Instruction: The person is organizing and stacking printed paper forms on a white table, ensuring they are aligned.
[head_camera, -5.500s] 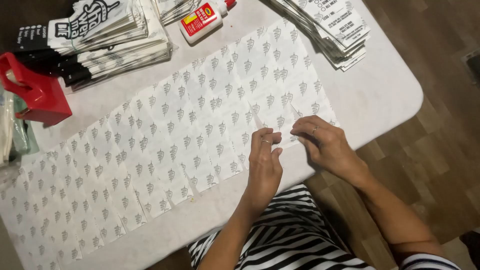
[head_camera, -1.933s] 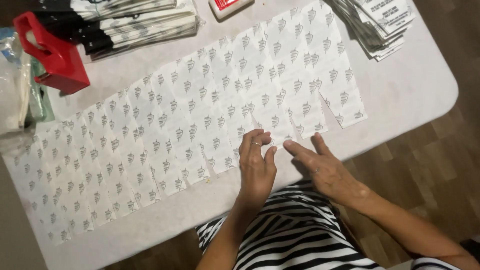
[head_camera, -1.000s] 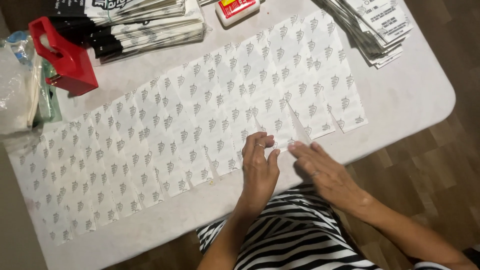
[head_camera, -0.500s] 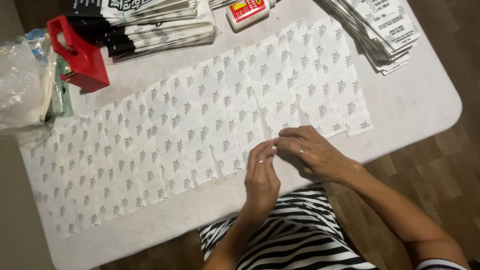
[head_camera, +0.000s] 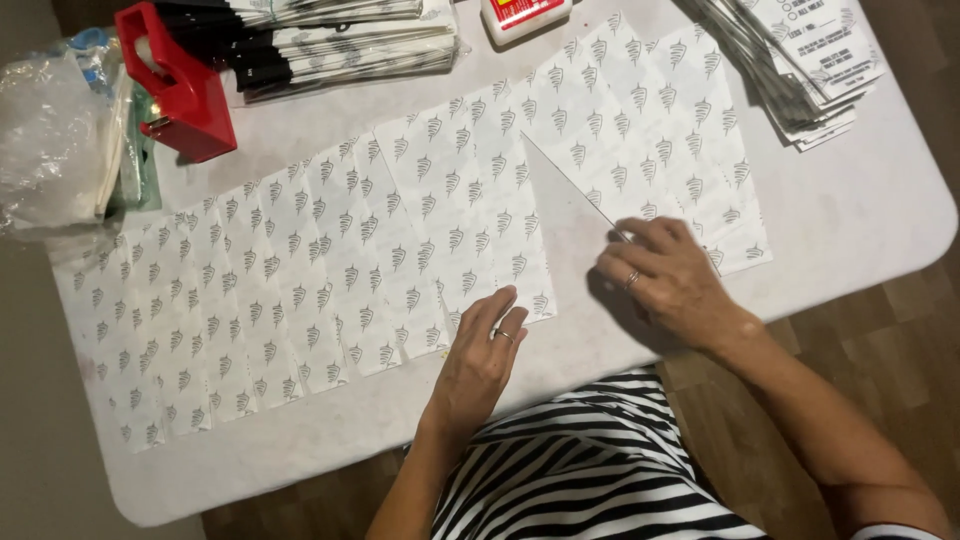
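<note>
While most of the white table (head_camera: 860, 230) is covered, its bare top shows along the right and lower edges. Across it, from lower left to upper right of the frame, runs a row of overlapping patterned paper sheets (head_camera: 300, 290), white with small grey marks. One sheet (head_camera: 575, 225) near the middle right is lifted and folded over, showing its plain underside as a pale triangle. A stack of bags (head_camera: 330, 45) with black edges lies at the top, and a second pile of printed bags (head_camera: 800, 60) sits in the upper right corner. Clear plastic wrap (head_camera: 50, 140) bunches at the upper left edge, just beside a red tape dispenser (head_camera: 180, 85). A glue bottle (head_camera: 520, 12) pokes in at the top centre. The right hand (head_camera: 670, 280) pinches the folded sheet's edge between fingertips, right of centre. The left hand (head_camera: 485, 360) lies flat with fingers together, pressing the neighbouring sheet's lower edge, below centre.
</note>
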